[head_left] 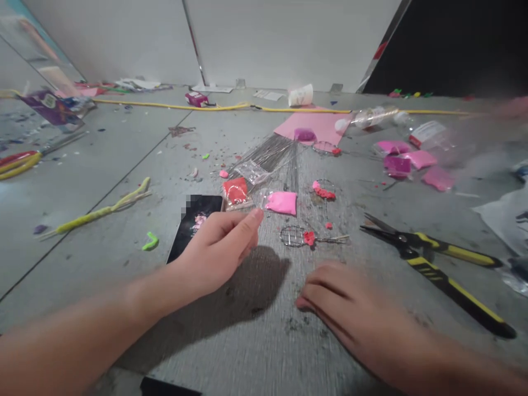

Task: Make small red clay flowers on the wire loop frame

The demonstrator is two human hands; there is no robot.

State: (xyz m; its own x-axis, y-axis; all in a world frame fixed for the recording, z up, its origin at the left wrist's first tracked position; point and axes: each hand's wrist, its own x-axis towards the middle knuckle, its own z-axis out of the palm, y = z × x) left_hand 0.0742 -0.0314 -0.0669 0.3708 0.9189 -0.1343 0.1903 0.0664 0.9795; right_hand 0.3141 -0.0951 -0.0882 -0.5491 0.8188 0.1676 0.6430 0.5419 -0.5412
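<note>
Wire loop [297, 236] with red clay lies on the floor [124, 181], between the loosely curled, empty left hand [218, 250] and the flat, empty right hand [342, 302]; pliers [433, 264] beside.

Craft workspace: grey floor [103, 165] strewn with clay bits, wire bundle [274, 157], pliers [437, 264] (yellow-handled).
</note>
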